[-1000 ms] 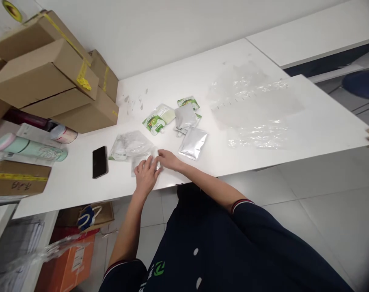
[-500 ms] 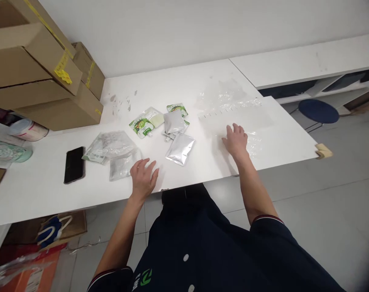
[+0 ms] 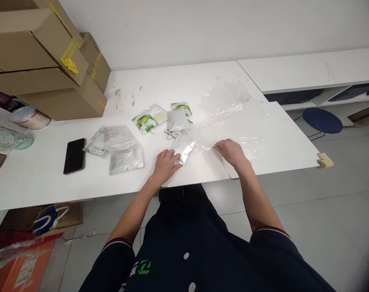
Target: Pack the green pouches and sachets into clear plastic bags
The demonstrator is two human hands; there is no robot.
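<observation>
Your right hand (image 3: 232, 151), fingers (image 3: 222, 146) curled on the clear bag (image 3: 233, 119), has dragged it to the silver pouch (image 3: 184, 147) your flat, open left hand (image 3: 164, 164) touches.

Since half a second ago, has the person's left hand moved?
Yes: the left hand has shifted right, away from the phone, to touch the silver pouch.

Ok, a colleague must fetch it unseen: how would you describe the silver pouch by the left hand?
On the white table, look near the front edge, left of the clear plastic sheet. A plain silver pouch lies flat there at the left hand. Unlike the other silver pouch behind it, it lies apart from the green printed packs.
</observation>
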